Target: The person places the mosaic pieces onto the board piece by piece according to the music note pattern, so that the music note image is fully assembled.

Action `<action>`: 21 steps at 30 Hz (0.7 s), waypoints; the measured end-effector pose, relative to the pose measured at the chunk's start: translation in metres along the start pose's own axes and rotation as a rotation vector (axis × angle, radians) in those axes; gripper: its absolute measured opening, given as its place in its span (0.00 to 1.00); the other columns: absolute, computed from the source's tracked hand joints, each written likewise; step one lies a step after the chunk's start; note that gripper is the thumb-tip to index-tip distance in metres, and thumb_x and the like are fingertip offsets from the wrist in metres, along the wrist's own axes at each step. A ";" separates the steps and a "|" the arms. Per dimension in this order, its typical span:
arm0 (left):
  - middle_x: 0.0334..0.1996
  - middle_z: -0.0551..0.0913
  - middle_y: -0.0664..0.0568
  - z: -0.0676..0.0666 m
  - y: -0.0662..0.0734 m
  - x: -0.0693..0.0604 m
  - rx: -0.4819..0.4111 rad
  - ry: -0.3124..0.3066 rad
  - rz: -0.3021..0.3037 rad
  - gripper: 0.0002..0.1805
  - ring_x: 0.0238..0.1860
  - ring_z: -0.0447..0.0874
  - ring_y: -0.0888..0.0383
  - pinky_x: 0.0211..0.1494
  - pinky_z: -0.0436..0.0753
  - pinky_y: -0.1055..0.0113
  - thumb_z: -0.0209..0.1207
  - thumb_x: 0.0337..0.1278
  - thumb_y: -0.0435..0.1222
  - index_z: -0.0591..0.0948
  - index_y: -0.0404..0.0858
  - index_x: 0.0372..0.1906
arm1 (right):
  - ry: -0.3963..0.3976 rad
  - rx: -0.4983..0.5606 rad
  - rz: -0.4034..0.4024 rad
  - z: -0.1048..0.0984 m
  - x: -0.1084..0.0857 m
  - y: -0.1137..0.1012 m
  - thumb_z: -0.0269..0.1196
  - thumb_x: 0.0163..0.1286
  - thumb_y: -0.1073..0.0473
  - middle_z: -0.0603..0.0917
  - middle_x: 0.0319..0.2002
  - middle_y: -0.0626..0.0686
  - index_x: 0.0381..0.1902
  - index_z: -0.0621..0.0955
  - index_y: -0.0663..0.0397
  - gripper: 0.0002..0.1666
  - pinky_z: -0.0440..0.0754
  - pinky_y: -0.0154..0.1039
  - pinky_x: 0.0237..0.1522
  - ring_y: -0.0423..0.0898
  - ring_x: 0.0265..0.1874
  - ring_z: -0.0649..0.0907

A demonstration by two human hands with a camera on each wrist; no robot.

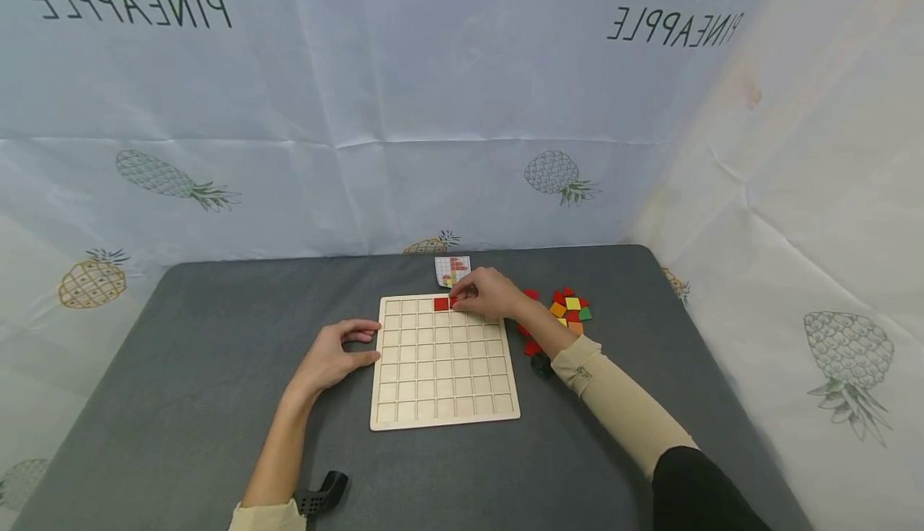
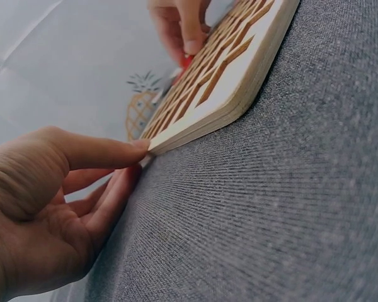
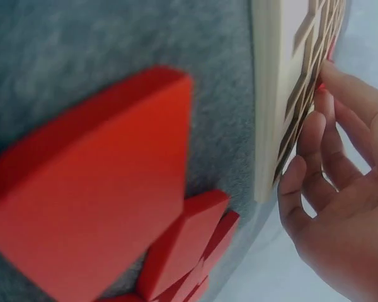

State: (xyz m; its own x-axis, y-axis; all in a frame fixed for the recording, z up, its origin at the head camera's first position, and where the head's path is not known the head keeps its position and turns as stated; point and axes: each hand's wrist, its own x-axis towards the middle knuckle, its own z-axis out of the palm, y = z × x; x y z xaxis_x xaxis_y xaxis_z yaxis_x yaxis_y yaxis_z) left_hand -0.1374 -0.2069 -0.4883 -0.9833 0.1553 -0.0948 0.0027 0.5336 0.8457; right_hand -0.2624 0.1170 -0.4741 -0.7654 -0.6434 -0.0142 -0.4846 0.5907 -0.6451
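Where the held red tile [image 1: 453, 302] is: at the far row of the grid board [image 1: 443, 387], beside a second red tile [image 1: 440, 305].
Right hand [image 1: 493, 293]: grip pinching the held red tile between thumb and finger.
Board's edges: pattern card [image 1: 451, 269] just beyond the far one, loose tiles [image 1: 573, 304] near the right; gray surface [image 1: 216, 387] stretches wide leftward.
Left wrist view: the board's side wall, barely seen from above.
Right wrist view: thickness of loose red tiles, some overlapping.
Left hand [image 1: 332, 357]: grip relaxed, thumb and forefinger spread, touching the left edge.
Right forearm: reaching across, hiding some loose tiles from the head view.
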 end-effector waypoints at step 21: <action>0.60 0.87 0.37 0.001 -0.002 0.001 -0.001 0.002 -0.001 0.27 0.61 0.86 0.43 0.60 0.83 0.57 0.74 0.62 0.31 0.84 0.34 0.67 | 0.053 0.027 -0.006 -0.027 -0.010 0.007 0.68 0.76 0.64 0.94 0.49 0.59 0.53 0.92 0.60 0.12 0.90 0.45 0.50 0.51 0.43 0.92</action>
State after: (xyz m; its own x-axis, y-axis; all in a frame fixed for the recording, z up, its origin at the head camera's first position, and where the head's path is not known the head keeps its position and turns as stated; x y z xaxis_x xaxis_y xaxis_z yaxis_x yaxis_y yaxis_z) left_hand -0.1383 -0.2072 -0.4901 -0.9836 0.1533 -0.0952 0.0012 0.5333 0.8459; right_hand -0.2696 0.1408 -0.4580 -0.7841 -0.6199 0.0298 -0.4783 0.5730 -0.6655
